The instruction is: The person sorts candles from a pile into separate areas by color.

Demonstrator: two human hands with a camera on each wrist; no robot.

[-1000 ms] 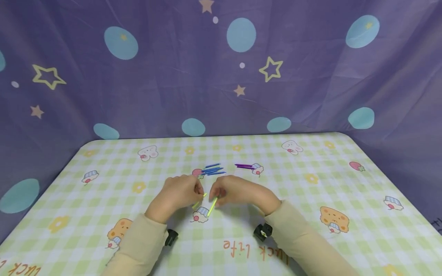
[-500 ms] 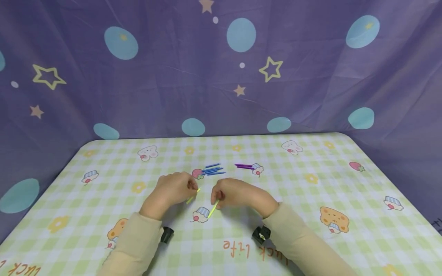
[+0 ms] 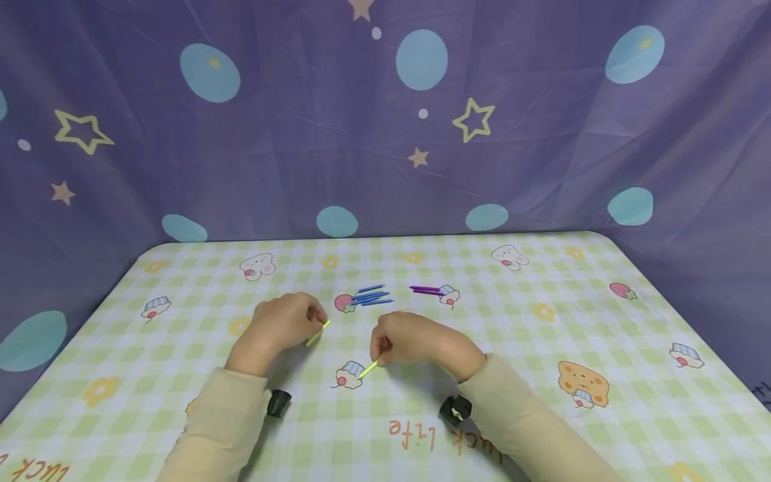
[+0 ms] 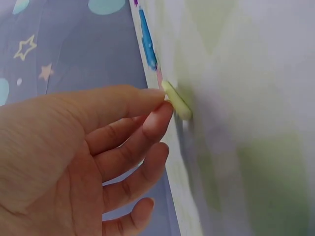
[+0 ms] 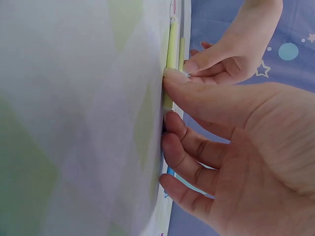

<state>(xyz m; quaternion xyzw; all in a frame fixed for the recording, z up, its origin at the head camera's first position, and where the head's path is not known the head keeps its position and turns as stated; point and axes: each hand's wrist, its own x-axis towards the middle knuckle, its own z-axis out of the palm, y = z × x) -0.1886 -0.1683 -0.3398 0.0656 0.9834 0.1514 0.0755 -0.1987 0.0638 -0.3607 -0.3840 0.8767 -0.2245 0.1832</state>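
My left hand [image 3: 283,325] pinches a thin yellow candle [image 3: 318,333] between thumb and forefinger, low over the tablecloth. In the left wrist view that candle [image 4: 178,102] sticks out past the fingertips, slanting, while the other fingers stay loosely bent. To the right, my right hand [image 3: 409,338] pinches a second yellow candle [image 3: 367,369] by one end; its other end points toward the near left, over the printed cupcake. The right wrist view has the thumb along this candle [image 5: 172,46], close to the cloth, with the left hand [image 5: 231,54] behind.
Several blue candles [image 3: 370,296] lie in a loose bunch beyond the hands. Right of them are purple candles [image 3: 426,290] side by side. A green-and-white checked tablecloth [image 3: 512,428] covers the table, and a purple curtain [image 3: 271,154] hangs behind its far edge.
The left hand has moved left and slightly away with its yellow candle, widening the gap between the hands. The right hand stays nearly in place, its candle now tilted flatter toward the left.
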